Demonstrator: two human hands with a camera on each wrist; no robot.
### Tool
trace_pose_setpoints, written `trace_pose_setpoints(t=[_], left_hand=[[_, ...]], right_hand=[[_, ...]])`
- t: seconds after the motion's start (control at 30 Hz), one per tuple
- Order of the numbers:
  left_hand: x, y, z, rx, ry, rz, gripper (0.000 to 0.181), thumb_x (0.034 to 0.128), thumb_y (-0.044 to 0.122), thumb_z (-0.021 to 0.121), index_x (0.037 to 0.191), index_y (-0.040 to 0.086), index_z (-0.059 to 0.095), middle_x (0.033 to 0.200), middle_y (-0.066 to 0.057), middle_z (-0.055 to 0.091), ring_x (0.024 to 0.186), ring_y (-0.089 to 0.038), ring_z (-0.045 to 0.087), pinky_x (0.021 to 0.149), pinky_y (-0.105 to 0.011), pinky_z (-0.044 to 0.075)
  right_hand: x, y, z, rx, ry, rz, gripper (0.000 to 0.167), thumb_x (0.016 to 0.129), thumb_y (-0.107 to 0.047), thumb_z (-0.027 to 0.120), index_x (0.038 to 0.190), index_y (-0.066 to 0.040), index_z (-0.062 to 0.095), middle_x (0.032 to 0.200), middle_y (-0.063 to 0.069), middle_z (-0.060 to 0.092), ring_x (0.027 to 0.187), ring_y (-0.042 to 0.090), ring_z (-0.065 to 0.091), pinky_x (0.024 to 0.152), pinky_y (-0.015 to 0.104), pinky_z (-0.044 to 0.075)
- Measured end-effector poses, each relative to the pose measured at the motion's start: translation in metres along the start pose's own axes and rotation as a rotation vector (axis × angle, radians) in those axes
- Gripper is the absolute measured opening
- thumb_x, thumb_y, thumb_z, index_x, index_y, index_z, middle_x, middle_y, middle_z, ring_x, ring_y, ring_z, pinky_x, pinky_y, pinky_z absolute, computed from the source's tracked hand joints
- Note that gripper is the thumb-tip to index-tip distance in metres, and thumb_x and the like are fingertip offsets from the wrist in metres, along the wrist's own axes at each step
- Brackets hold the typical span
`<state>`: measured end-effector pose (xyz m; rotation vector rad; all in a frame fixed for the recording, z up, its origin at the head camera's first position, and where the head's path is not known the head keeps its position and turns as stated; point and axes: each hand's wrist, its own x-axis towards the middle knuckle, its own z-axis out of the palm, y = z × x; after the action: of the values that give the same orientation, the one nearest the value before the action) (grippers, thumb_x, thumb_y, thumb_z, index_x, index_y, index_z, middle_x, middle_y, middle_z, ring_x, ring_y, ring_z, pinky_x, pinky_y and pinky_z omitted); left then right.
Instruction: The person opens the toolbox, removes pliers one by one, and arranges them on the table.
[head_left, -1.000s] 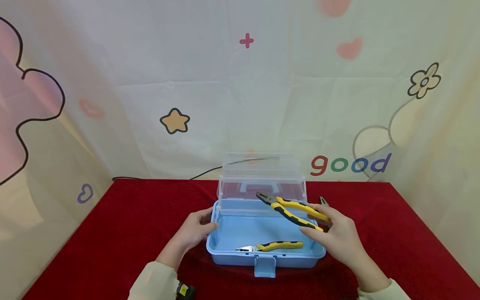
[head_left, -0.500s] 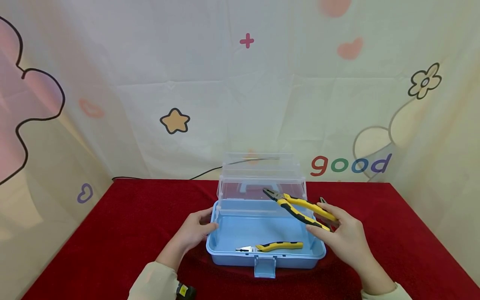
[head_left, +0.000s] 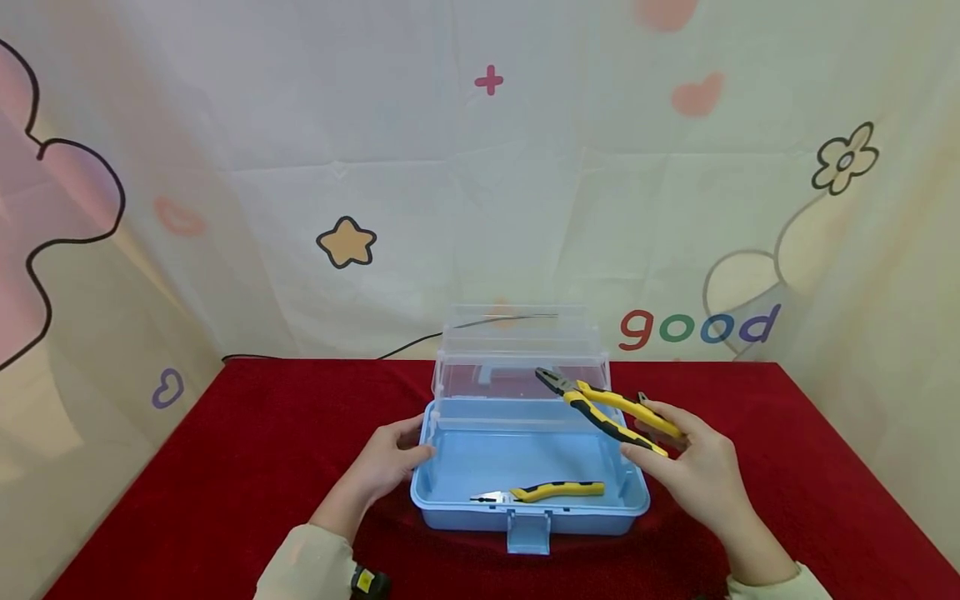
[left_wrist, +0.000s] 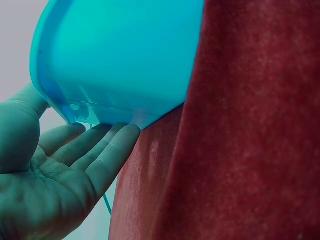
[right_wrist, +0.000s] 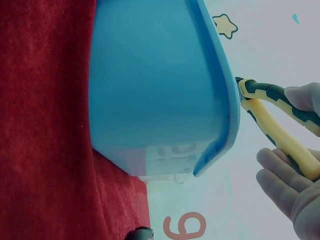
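Observation:
A light blue toolbox stands with its clear lid raised. My left hand holds its left end, thumb over the rim; in the left wrist view the fingertips of the left hand touch the blue wall. Above the box's right side, my right hand grips yellow-and-black pliers by their spread handles, jaws pointing up and left. The right wrist view shows the thumb of the right hand on one handle of these pliers. Other yellow-handled pliers lie inside along the front wall.
Behind the right hand, the tip of another dark tool shows on the red cloth. A black-and-yellow object lies by the left sleeve at the front edge. A printed curtain hangs behind, with a thin dark cable before it.
My right hand has moved rightward with the pliers, whose jaws are now a little higher and farther right. The left hand stays on the box.

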<state>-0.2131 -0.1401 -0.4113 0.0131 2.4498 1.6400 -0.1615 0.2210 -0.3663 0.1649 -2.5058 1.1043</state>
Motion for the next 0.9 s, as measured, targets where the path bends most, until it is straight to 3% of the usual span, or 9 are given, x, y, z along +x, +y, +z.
trace_pose_setpoints(t=[0.4,0.9], left_hand=[[0.001,-0.003,0.001,0.009,0.016,-0.018,0.06,0.088,0.018,0.065,0.143,0.012,0.041,0.133,-0.016,0.054,0.105,-0.026,0.06,0.078,-0.04,0.058],[0.001,-0.005,0.003,-0.029,0.019,-0.023,0.061,0.0882,0.017,0.064,0.144,0.013,0.041,0.134,-0.017,0.053,0.103,-0.026,0.061,0.076,-0.041,0.058]], right_hand=[[0.0,0.004,-0.007,0.001,0.039,0.016,0.058,0.076,-0.024,0.079,0.127,-0.006,0.057,0.112,0.018,0.065,0.095,0.032,0.068,0.068,0.023,0.058],[0.001,0.012,-0.012,-0.001,0.091,0.013,0.056,0.077,-0.02,0.078,0.126,-0.005,0.057,0.11,0.018,0.066,0.094,0.033,0.068,0.068,0.004,0.047]])
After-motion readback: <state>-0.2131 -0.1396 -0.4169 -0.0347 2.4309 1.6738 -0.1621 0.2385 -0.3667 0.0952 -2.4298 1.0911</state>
